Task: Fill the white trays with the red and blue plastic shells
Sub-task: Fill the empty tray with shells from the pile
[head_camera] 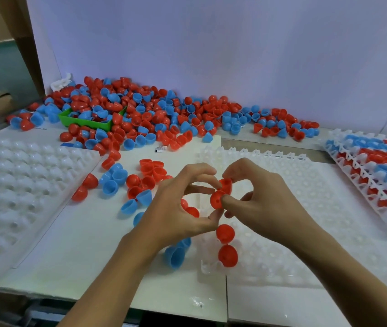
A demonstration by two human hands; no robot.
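My left hand [178,208] and my right hand [261,204] meet over the near-left part of a white tray [305,208]. Between their fingertips are red shells [220,193], stuck one to another; both hands pinch them. Two red shells [226,246] sit in the tray's left column just below the hands. Loose red and blue shells [138,182] lie left of the hands, and a blue shell [176,254] shows under my left wrist. A large pile of red and blue shells [154,114] stretches along the back wall.
A green bin [86,122] sits buried in the pile. An empty white tray [17,185] lies at the left. A stack of trays filled with shells [376,171] stands at the right. A small label [161,148] lies on the table.
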